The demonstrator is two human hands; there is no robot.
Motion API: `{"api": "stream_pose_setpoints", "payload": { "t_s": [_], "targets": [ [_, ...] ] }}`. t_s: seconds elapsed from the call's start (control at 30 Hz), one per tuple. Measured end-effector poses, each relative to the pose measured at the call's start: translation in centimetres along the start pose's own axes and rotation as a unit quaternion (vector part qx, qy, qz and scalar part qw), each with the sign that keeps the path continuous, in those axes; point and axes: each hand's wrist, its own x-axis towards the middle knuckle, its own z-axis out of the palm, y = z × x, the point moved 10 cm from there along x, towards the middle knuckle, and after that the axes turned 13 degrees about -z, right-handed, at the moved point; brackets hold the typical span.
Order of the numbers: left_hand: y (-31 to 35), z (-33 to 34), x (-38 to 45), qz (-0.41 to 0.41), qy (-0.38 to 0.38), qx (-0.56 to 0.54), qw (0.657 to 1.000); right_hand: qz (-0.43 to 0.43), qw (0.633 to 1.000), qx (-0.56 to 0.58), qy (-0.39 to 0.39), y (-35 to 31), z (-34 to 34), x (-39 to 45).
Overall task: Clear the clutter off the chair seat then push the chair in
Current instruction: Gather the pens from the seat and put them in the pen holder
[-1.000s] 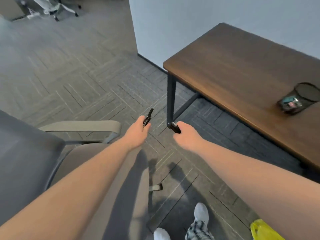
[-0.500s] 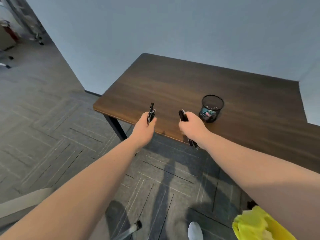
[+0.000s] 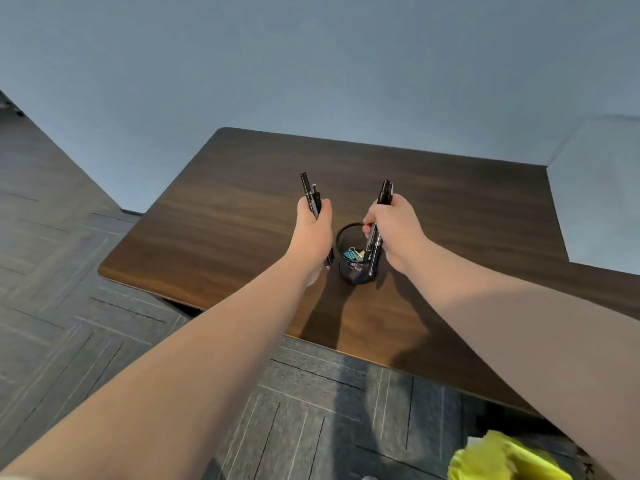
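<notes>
My left hand grips a bunch of black pens, upright, just left of a black mesh pen cup on the brown wooden desk. My right hand grips another bunch of black pens, their lower ends hanging over the cup's right rim. Coloured binder clips lie inside the cup. The chair is out of view.
A grey-blue wall stands behind the desk. Grey carpet tiles cover the floor left of and in front of the desk. A yellow object shows at the bottom right corner.
The view has swung from the chair to the desk. Both hands have carried their pens forward over the desk, now flanking the mesh cup, with the right hand's pens over its rim.
</notes>
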Motion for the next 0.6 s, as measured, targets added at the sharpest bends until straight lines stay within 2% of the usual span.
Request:
{"api": "stream_pose_setpoints", "payload": {
  "t_s": [0.2, 0.4, 0.6],
  "targets": [
    [1.2, 3.5, 2.9, -0.004, -0.025, -0.038, 0.999, -0.007, 1.0, 0.018, 0.014, 0.3, -0.8, 3.2],
    [0.4, 6.2, 4.9, -0.004, -0.036, 0.006, 0.999, -0.021, 0.999, -0.029, 0.017, 1.8, -0.7, 5.5],
    [-2.0, 7.3, 5.8, -0.039, -0.034, 0.017, 0.999, 0.005, 0.998, -0.054, -0.005, 4.6, -0.5, 5.7]
  ]
}}
